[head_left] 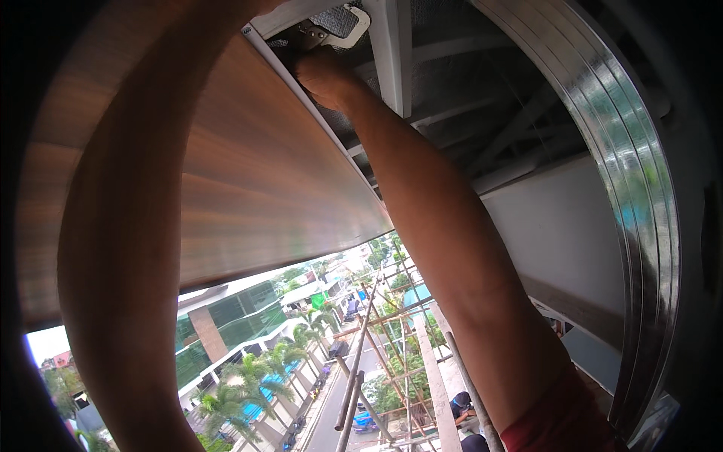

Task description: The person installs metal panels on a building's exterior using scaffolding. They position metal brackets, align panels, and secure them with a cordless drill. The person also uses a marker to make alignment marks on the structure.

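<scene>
My left forearm rises along the left side to my left hand [256,6], which is cut off at the top edge with its fingers hidden. My right hand [320,79] reaches up beside a pale metal strip along the edge of a large copper-toned panel [263,188]. Its fingers are curled, and what they hold is hidden. Just above it a C-shaped locking clamp [351,30] sits by a white metal frame member [388,68], against a dimpled silver backing.
Curved glossy metal strips [633,173] arch down the right, beside a grey wall [550,226]. Far below are pole scaffolding [361,339], a crouching person [461,407], a street [331,422] with vehicles, palm trees, and a glass-fronted building [233,316].
</scene>
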A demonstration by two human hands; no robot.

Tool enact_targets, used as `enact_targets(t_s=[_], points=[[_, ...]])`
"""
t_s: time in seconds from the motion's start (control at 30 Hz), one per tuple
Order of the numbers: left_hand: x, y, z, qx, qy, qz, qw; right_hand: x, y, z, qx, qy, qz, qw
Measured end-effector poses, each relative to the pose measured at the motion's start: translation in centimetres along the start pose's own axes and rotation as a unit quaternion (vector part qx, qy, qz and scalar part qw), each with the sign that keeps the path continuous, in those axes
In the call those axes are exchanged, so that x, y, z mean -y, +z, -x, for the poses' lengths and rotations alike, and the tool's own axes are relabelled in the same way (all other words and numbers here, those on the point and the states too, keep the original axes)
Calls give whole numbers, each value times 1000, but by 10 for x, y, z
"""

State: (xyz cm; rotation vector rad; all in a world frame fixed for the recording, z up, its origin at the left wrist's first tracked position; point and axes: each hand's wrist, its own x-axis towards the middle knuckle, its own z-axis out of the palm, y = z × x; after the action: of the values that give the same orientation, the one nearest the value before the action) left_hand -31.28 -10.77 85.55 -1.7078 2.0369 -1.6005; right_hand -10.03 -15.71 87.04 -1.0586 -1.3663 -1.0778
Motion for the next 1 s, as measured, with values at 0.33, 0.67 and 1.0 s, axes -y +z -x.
enact_targets(t_s=[0.33, 0.67, 1.0], points=[[-30, 7, 10, -61, -32, -120, 990, 11, -15, 12, -409, -275, 185, 850], [-19, 0, 2, -31, -49, -83, 995, 25, 9, 58, -299, -112, 179, 931], [-21, -11, -12, -24, -41, -89, 995, 56, -15, 64, -272, -13, 257, 927]])
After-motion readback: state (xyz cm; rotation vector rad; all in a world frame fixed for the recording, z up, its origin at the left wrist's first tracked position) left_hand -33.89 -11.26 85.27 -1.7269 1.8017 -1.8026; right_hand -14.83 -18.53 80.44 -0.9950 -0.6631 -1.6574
